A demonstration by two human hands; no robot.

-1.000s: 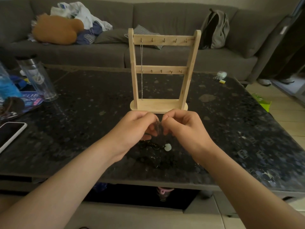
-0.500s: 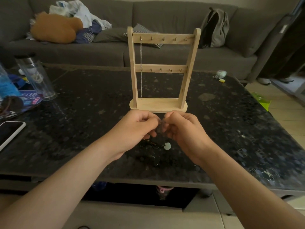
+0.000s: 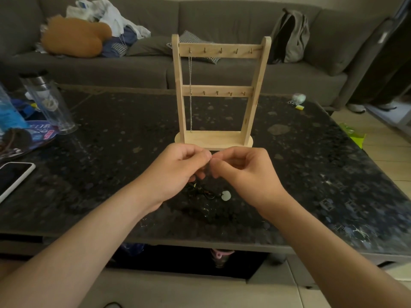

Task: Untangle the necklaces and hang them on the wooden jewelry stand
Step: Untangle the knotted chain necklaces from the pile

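While the left hand [image 3: 178, 167] and right hand [image 3: 244, 172] each pinch strands of the necklace tangle [image 3: 202, 193] lying just nearer, the wooden jewelry stand [image 3: 218, 91] rises directly beyond both hands' knuckles.

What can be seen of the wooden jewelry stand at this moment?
The wooden jewelry stand is pale, unfinished-looking wood: an oval base, two uprights and two crossbars, each with a row of five small hooks. It stands upright on the dark speckled table, facing the camera. One silver chain hangs from the leftmost top hook down to about the base; the other hooks are bare. The left hand and right hand, pinching the tangled necklaces, are just in front of the base, seemingly not touching it.
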